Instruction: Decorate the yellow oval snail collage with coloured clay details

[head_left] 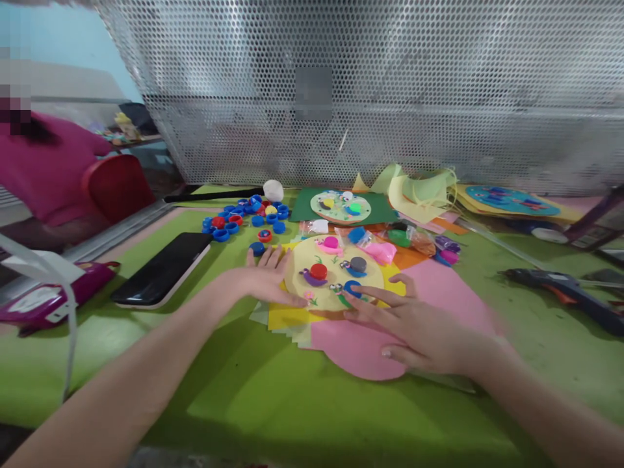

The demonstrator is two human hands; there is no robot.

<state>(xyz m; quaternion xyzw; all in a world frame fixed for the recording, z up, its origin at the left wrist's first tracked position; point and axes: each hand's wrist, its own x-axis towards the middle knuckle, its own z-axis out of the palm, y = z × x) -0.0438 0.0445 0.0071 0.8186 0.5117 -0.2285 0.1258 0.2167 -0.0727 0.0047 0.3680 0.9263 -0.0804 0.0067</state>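
A round cream paper disc (297,260) lies on yellow and pink sheets, decorated with snails whose shells are bottle caps. These include a pink cap (331,242), a red cap (318,271), a grey cap (358,264) and a blue cap (351,289). My left hand (263,276) rests flat at the disc's left edge, fingers spread, close to a loose blue cap (257,248). With its fingers stretched out, my right hand (414,325) touches the blue cap on the lower-right snail. Neither hand grips anything.
Loose caps (234,221) cluster at the back left, beside a phone (166,270). A second decorated disc (336,205) lies behind on green paper. A glue gun (560,289) is at right. A perforated metal panel (365,130) closes the back. Another person (49,169) sits far left.
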